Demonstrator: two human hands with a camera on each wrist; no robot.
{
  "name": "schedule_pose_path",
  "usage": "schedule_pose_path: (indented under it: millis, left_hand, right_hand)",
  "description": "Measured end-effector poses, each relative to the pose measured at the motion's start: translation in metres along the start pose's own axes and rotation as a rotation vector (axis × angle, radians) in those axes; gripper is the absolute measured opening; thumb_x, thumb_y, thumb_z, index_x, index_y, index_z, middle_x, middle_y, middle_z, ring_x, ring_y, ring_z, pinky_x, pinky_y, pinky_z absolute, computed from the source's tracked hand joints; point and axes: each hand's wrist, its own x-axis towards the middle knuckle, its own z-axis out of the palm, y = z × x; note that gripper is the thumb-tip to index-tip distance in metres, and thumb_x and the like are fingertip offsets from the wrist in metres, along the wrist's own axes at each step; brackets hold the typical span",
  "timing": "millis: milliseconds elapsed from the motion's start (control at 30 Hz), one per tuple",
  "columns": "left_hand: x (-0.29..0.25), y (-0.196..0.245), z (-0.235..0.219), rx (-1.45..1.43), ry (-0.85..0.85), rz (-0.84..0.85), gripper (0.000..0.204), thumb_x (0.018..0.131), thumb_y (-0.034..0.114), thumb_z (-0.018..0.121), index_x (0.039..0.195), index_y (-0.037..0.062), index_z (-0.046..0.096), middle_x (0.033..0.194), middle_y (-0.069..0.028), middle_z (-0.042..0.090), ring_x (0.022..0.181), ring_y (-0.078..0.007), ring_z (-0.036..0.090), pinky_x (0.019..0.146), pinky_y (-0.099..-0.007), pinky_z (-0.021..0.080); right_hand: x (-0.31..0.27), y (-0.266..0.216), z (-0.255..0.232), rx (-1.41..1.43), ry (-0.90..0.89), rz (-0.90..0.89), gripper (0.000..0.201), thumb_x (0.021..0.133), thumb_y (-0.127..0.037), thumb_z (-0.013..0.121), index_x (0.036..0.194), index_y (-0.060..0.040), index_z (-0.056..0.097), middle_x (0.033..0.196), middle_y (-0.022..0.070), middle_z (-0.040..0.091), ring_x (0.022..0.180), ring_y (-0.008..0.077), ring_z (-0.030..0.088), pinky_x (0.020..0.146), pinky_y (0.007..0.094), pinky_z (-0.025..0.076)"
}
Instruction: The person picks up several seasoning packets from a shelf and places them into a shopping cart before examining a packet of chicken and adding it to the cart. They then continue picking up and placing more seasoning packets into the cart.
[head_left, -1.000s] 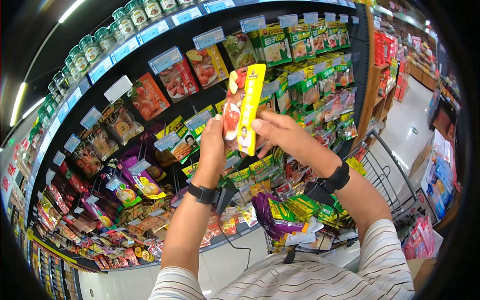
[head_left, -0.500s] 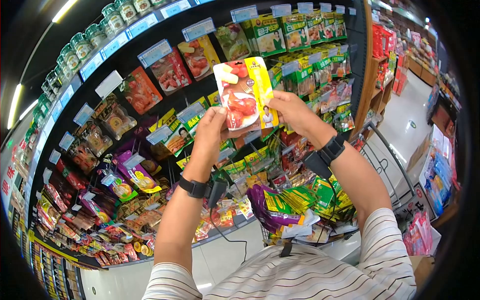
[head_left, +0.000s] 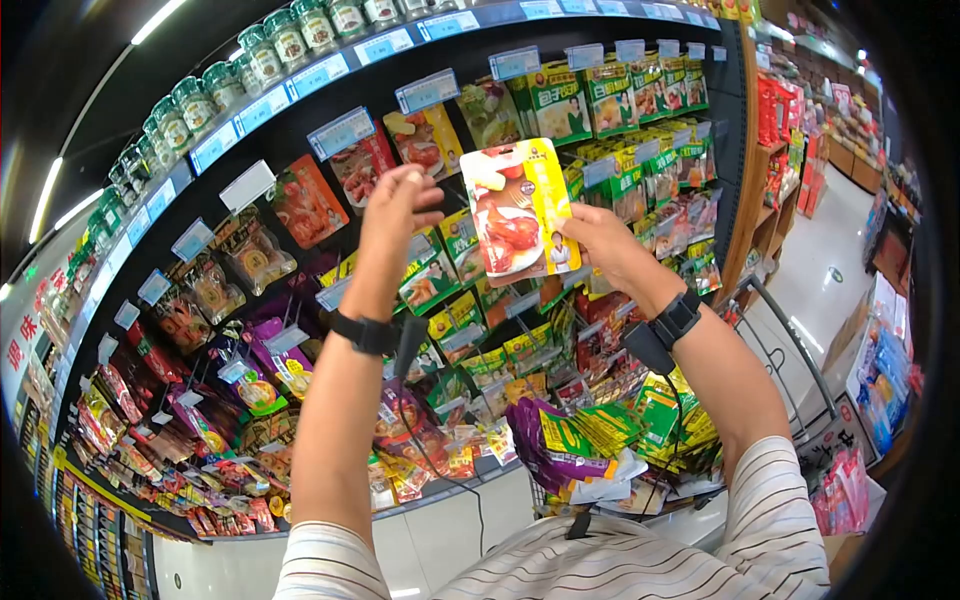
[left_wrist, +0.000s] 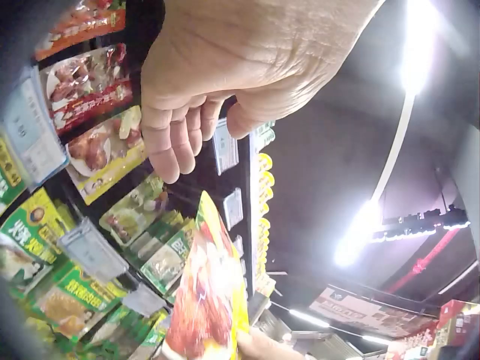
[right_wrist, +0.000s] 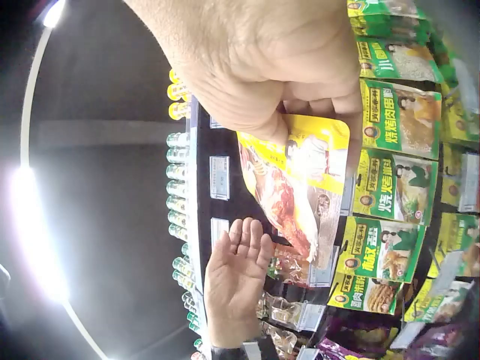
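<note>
My right hand [head_left: 612,246] pinches a yellow-edged seasoning packet [head_left: 510,225] by its right side, thumb on the front. The packet stands upright before the shelf, its picture of cooked meat on a white plate facing me. My left hand [head_left: 396,205] is off the packet, raised to its left with fingers loosely bent and nothing in them. In the left wrist view that hand [left_wrist: 232,60] hangs above the packet [left_wrist: 204,296]. The right wrist view shows the left palm [right_wrist: 238,281] beyond the packet's lower end.
A similar yellow packet [head_left: 420,138] hangs behind my left hand, among rows of green packets [head_left: 548,100]. Green-lidded jars [head_left: 192,100] line the top shelf. Below my right arm, purple and green packets [head_left: 600,430] fill a shopping cart [head_left: 790,350].
Both hands held the packet earlier, first tilted nearly edge-on, then turned face-on. My left hand has let go and moved up and left; the right hand keeps hold.
</note>
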Motion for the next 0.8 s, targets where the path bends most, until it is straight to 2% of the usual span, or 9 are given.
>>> schedule_pose_path:
  millis: [167, 333, 467, 567, 700, 800]
  left_hand:
    - [0.047, 0.021, -0.005, 0.084, 0.038, -0.015, 0.048, 0.098, 0.028, 0.053, 0.133, -0.0037, 0.044, 0.119, -0.0155, 0.057, 0.103, -0.0224, 0.062, 0.079, -0.0359, 0.056]
    - [0.084, 0.009, -0.008, 0.071, -0.027, 0.007, 0.056, 0.096, 0.027, 0.055, 0.138, -0.0052, 0.038, 0.124, -0.0167, 0.053, 0.109, -0.0238, 0.059, 0.08, -0.0364, 0.056]
    - [0.081, 0.02, 0.001, -0.049, -0.066, -0.024, 0.053, 0.096, 0.023, 0.054, 0.14, -0.0016, 0.038, 0.131, -0.0178, 0.049, 0.112, -0.0256, 0.057, 0.083, -0.0371, 0.056]
    - [0.079, 0.028, 0.004, -0.097, -0.103, -0.02, 0.046, 0.097, 0.017, 0.049, 0.139, -0.0001, 0.041, 0.133, -0.0152, 0.048, 0.118, -0.0269, 0.055, 0.09, -0.0393, 0.054]
    - [0.083, 0.036, -0.004, -0.055, -0.208, 0.05, 0.047, 0.096, 0.017, 0.048, 0.14, 0.0017, 0.043, 0.132, -0.0152, 0.051, 0.118, -0.0245, 0.054, 0.095, -0.0407, 0.05]
    - [0.084, 0.045, -0.007, 0.108, -0.181, 0.088, 0.05, 0.095, 0.018, 0.047, 0.143, 0.0042, 0.043, 0.133, -0.0141, 0.052, 0.116, -0.0252, 0.054, 0.094, -0.0376, 0.048]
  right_hand:
    - [0.001, -0.015, 0.008, -0.045, 0.012, -0.047, 0.029, 0.098, -0.023, 0.055, 0.117, -0.0023, 0.059, 0.1, 0.0022, 0.066, 0.083, 0.008, 0.063, 0.072, 0.0273, 0.053]
    - [0.013, -0.014, 0.001, -0.139, -0.005, -0.038, 0.03, 0.098, -0.024, 0.055, 0.118, -0.0022, 0.059, 0.1, 0.0011, 0.066, 0.084, 0.0069, 0.063, 0.072, 0.0268, 0.051]
    - [0.02, -0.013, 0.001, -0.155, 0.044, -0.051, 0.027, 0.096, -0.02, 0.054, 0.111, 0.0005, 0.064, 0.094, 0.0014, 0.068, 0.078, 0.0064, 0.061, 0.068, 0.0258, 0.049]
    - [0.026, -0.015, -0.001, -0.15, 0.067, -0.025, 0.027, 0.096, -0.019, 0.054, 0.112, 0.0007, 0.064, 0.095, 0.002, 0.068, 0.078, 0.0067, 0.061, 0.068, 0.0263, 0.049]
    - [0.026, -0.026, 0.01, -0.164, 0.08, -0.049, 0.027, 0.096, -0.018, 0.055, 0.112, 0.0018, 0.063, 0.097, 0.0036, 0.069, 0.081, 0.0082, 0.062, 0.07, 0.0276, 0.05]
    - [0.044, -0.022, 0.01, -0.141, 0.013, -0.062, 0.03, 0.098, -0.022, 0.055, 0.119, -0.0018, 0.06, 0.095, -0.0002, 0.066, 0.077, 0.005, 0.06, 0.061, 0.0229, 0.047]
